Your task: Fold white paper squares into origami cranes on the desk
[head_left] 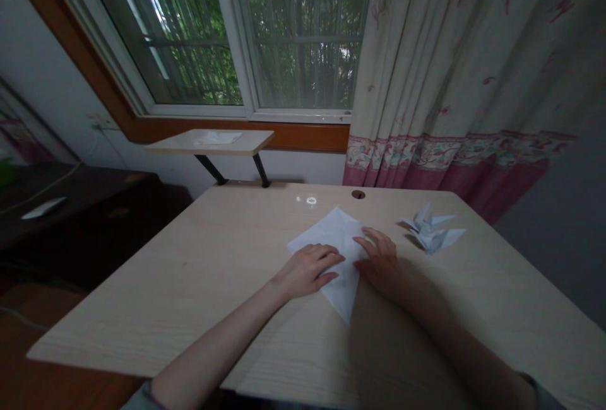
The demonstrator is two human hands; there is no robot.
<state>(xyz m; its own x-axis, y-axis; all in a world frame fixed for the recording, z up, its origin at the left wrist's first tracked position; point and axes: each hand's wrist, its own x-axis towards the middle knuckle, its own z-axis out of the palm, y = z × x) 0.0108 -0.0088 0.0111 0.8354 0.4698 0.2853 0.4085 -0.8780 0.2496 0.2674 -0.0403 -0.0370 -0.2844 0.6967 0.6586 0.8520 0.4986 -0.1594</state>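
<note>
A white sheet of paper (337,227), kite-like in outline with one corner toward me, lies on the pale wooden desk (213,271). My left hand (310,269) rests on the paper's left part, fingers stretched out and pointing right. Along the paper's right edge lies my right hand (379,260), its fingers spread and the tips touching the paper. Neither hand grips anything. The palms hide some of the sheet. To the right of my right hand stand folded paper cranes (433,233), white and close together.
A small raised shelf (180,140) on black legs stands at the desk's back left, with white paper (218,138) on it. A round cable hole (358,195) is near the back edge. Behind are a window (303,38) and a floral curtain (440,82); a dark table (104,189) stands left.
</note>
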